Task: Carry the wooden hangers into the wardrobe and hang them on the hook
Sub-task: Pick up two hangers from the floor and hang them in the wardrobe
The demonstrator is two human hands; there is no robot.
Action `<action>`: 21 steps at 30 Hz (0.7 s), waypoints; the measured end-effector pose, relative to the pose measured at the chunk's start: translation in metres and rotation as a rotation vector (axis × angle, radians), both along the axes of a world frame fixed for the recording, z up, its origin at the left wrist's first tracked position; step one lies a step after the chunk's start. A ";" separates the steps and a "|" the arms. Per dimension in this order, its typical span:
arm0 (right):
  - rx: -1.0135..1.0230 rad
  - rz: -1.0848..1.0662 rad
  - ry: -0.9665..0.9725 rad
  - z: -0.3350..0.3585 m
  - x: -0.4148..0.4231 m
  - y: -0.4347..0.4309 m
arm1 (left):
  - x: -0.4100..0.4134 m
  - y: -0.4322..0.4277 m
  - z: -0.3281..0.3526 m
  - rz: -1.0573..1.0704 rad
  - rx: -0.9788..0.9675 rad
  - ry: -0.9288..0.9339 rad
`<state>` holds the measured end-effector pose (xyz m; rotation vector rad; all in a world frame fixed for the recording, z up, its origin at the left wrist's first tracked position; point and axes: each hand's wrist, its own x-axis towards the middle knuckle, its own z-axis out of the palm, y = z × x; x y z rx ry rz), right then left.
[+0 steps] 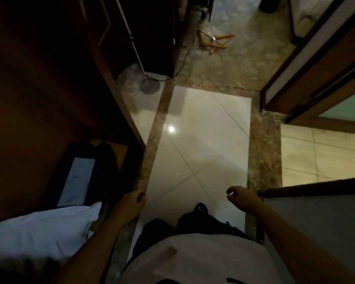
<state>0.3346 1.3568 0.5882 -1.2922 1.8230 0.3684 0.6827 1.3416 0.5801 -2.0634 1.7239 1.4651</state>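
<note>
Wooden hangers (213,41), count unclear, lie on the floor (203,140), well apart from both loosely curled, empty hands: left hand (134,203), right hand (241,198).

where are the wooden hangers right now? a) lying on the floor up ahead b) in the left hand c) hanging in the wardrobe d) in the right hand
a: the wooden hangers lie in a loose pile on the brown marble floor far ahead, while the left hand and right hand hold nothing.

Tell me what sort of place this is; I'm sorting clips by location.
Probably a bedroom entry or hotel-room hallway: dark wooden cabinetry on the left, a white pillow at its foot, polished floor tiles, and wooden hangers lying on the marble floor ahead.
</note>
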 end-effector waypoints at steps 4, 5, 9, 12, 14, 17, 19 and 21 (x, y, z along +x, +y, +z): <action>0.067 -0.204 -0.063 -0.020 -0.063 0.025 | -0.052 0.018 -0.020 0.084 0.097 -0.029; 0.071 -0.246 -0.072 -0.023 -0.076 0.032 | -0.065 0.020 -0.025 0.095 0.117 -0.035; 0.123 -0.333 -0.076 -0.029 -0.114 0.055 | -0.115 0.014 -0.032 0.003 0.241 -0.052; 0.190 -0.331 -0.105 -0.033 -0.131 0.061 | -0.143 -0.009 -0.032 -0.058 0.248 -0.035; 0.218 -0.359 -0.129 -0.036 -0.140 0.056 | -0.157 -0.031 -0.033 -0.119 0.272 -0.048; 0.207 -0.433 -0.134 -0.041 -0.155 0.040 | -0.177 -0.066 -0.038 -0.172 0.295 -0.060; 0.190 -0.470 -0.141 -0.044 -0.164 0.021 | -0.191 -0.091 -0.043 -0.175 0.283 -0.042; 0.179 -0.481 -0.152 -0.047 -0.174 -0.007 | -0.207 -0.117 -0.046 -0.200 0.266 -0.033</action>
